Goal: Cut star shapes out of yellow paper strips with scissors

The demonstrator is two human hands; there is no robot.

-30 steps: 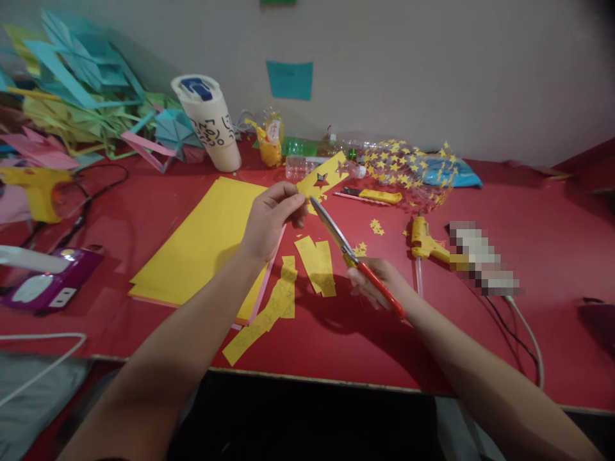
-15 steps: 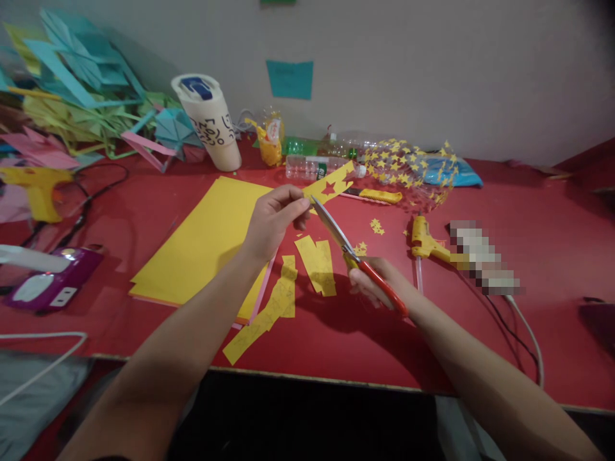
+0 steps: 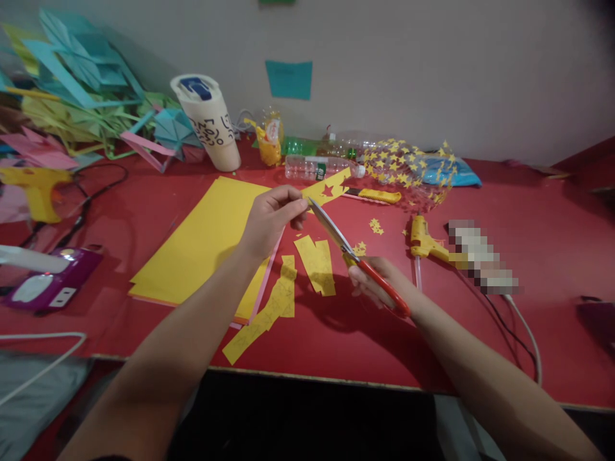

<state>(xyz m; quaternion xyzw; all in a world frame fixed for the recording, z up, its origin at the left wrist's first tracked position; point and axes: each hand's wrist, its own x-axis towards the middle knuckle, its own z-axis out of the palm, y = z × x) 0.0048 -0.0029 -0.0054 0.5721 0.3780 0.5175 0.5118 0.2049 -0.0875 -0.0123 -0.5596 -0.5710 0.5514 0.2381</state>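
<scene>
Red tabletop (image 3: pixel 461 333) against a grey wall (image 3: pixel 408 70), two bare hands at paper and scissors.
Left hand (image 3: pixel 278 214) pinches a yellow paper strip (image 3: pixel 317 191) with a star-shaped hole, above the table; right hand (image 3: pixel 377 282) grips red-handled scissors (image 3: pixel 343 240), tips at the strip near the left fingers; yellow sheets (image 3: pixel 202 237) lie under the left forearm.

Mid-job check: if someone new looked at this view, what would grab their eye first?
Probably the long red-handled metal scissors in the right hand, their tips at the yellow paper strip with a star-shaped hole in the left hand, mid-view. Next, the heap of folded turquoise, green and pink paper shapes at far left, and the clear plastic piece dotted with yellow stars at the back, right of centre.
</scene>
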